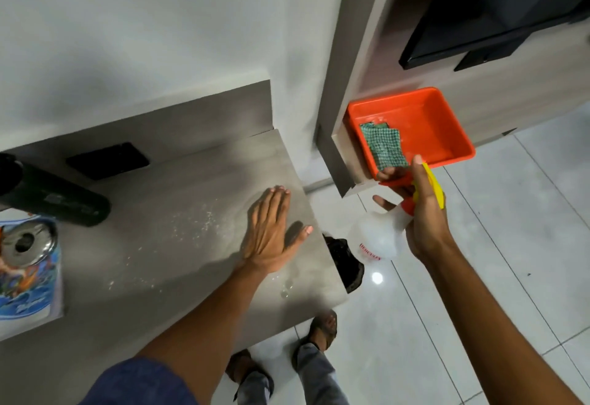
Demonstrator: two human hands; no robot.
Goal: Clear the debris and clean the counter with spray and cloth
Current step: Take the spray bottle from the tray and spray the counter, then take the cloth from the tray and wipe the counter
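My left hand (pixel 271 229) lies flat, fingers straight, on the grey counter (pixel 178 206) near its right edge. White crumbs (pixel 194 226) are scattered on the counter to the left of that hand. My right hand (pixel 421 210) grips the neck of a clear spray bottle (pixel 375 238) with a yellow and red trigger, held over the floor to the right of the counter. A green checked cloth (pixel 384 146) lies in an orange tray (pixel 424 120) just above my right hand.
A black bottle (pixel 57 200) lies on the counter's left, beside a metal can (pixel 27 241) on a blue printed packet (pixel 28 289). A black socket plate (pixel 108 160) sits at the back. A dark bin (pixel 346 264) stands below the counter edge. White floor tiles (pixel 479 293) spread right.
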